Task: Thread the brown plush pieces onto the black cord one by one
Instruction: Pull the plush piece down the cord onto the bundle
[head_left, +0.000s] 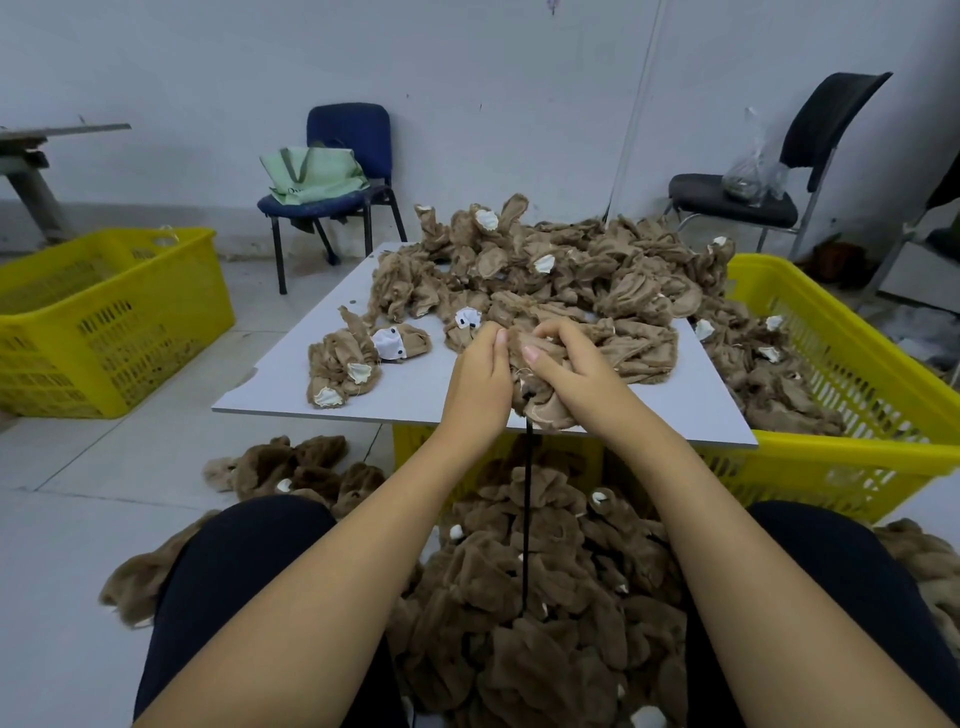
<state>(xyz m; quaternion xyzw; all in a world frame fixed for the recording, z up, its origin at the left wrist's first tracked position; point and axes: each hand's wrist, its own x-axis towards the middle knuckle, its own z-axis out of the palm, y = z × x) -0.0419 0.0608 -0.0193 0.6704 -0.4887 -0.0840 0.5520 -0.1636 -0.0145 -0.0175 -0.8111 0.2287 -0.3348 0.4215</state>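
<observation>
— What did the person wear?
— Dark navy trousers (234, 582) covered both thighs.
— And the arms?
— The forearms were bare, without sleeves; the left hand (480, 384) and right hand (569, 364) wore no gloves.

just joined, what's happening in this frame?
A seated person is threading brown plush pieces onto a black cord. Both hands work at the near edge of a grey board: the right hand grips one plush piece, and the left hand pinches right beside it. The cord hangs from that piece down to a heap of plush between the knees. A loose pile still waits on the board.
</observation>
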